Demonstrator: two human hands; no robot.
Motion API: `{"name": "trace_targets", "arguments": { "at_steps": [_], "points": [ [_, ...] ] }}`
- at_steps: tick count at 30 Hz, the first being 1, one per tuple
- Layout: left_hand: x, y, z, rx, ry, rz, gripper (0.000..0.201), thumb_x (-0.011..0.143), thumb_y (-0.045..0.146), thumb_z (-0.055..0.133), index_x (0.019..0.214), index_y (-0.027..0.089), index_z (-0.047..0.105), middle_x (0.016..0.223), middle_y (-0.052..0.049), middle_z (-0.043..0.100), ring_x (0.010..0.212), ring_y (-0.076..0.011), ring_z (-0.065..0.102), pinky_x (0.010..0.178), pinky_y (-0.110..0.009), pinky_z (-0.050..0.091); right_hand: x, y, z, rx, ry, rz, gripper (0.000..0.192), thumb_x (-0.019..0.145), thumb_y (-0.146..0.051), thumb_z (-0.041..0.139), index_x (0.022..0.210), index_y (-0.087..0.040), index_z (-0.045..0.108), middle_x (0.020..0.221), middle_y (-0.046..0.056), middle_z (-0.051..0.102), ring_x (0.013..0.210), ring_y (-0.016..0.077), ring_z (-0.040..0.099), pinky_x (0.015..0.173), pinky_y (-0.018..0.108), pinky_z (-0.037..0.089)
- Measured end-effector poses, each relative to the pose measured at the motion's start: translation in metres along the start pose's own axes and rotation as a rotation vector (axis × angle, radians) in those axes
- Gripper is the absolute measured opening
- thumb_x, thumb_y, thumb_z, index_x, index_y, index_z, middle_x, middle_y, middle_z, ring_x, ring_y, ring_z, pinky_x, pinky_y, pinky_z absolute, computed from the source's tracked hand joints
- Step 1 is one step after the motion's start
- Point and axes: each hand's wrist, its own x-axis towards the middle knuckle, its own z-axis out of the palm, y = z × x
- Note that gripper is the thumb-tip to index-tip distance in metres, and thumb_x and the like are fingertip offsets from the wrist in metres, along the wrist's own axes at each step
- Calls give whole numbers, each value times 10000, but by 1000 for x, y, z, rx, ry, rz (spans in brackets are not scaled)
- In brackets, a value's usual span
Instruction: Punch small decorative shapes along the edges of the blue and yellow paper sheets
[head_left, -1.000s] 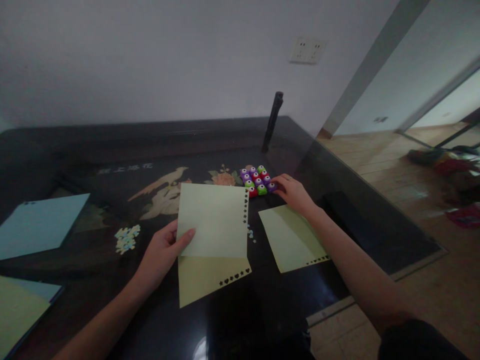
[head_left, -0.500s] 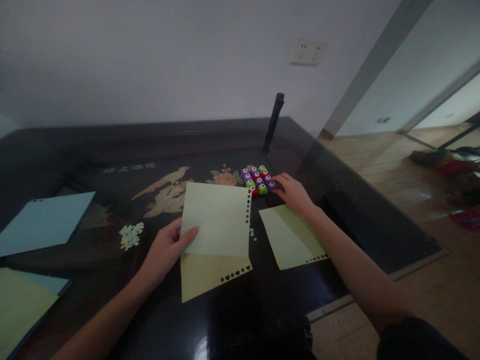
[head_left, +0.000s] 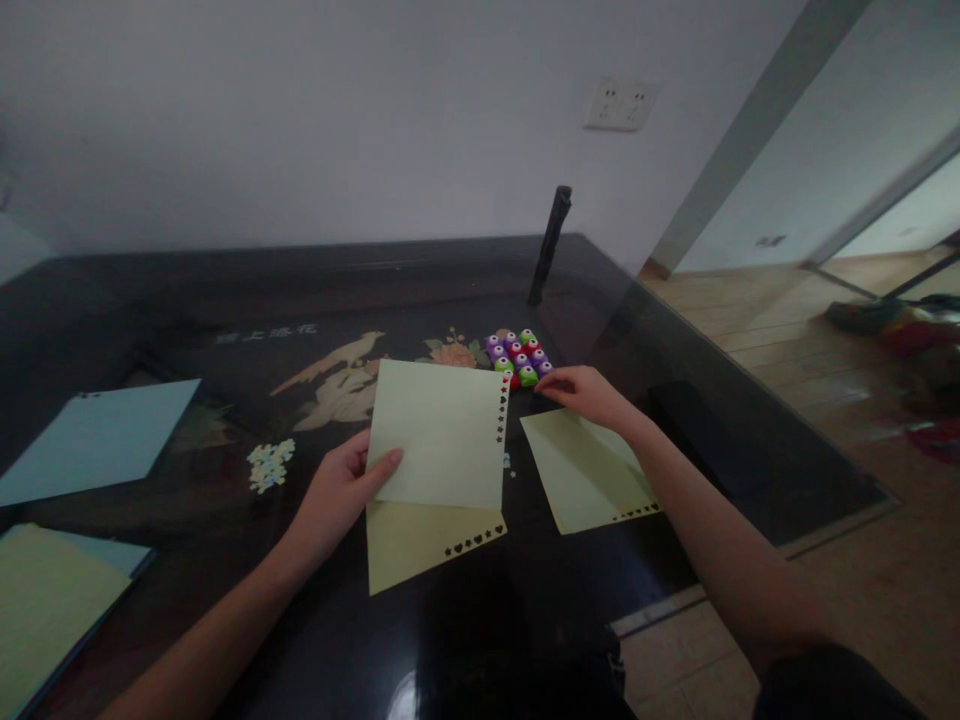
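My left hand [head_left: 341, 487] is closed on the left edge of a pale green sheet of paper [head_left: 441, 435], thumb on top and fingers underneath. Dark star and heart shapes run down the sheet's right edge. Below it a yellow sheet [head_left: 427, 545] sticks out, with a similar row along its lower edge. My right hand [head_left: 589, 395] has its fingers bent together, tips beside the near right corner of a cluster of small red, green and purple eye-like pieces [head_left: 517, 357]. What its fingertips hold, if anything, cannot be made out.
Another yellow-green sheet [head_left: 585, 480] lies under my right forearm. At left are a pile of small pale cut-outs [head_left: 270, 466], a light blue sheet [head_left: 105, 440] and stacked yellow and blue sheets [head_left: 60, 610]. A black upright post [head_left: 550, 245] stands at the back of the dark glossy table [head_left: 337, 275].
My right hand has drawn slightly nearer to me, off the purple corner piece, and its fingers have curled lower. My left hand keeps its hold on the paper.
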Motion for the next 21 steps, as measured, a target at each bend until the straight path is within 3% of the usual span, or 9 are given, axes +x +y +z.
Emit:
{"name": "trace_targets", "arguments": {
  "at_steps": [10, 15, 21],
  "points": [
    [-1, 6, 1, 50, 16, 17, 497, 698, 484, 734, 1026, 122, 648, 916, -106, 750, 779, -264, 696, 637, -333, 551, -1, -4, -4, 47, 52, 25, 140, 812, -172, 607, 850, -178, 742, 827, 55, 741, 696, 181, 661, 678, 324, 504],
    [-2, 5, 1, 42, 7, 34, 474, 702, 467, 736, 1026, 129, 661, 913, -100, 750, 774, -258, 694, 672, -341, 551, -8, -32, -10, 108, 141, 18, 188, 855, -275, 572, 898, -181, 729, 896, 73, 736, 810, 210, 675, 752, 362, 522],
    [-2, 4, 4, 42, -97, 26, 420, 717, 444, 727, 1012, 151, 676, 910, -81, 751, 798, -254, 691, 695, -331, 546, -13, -67, -1, 482, 101, 11, 222, 851, -343, 588, 962, -188, 701, 958, 72, 732, 838, 184, 688, 761, 342, 545]
  ]
}}
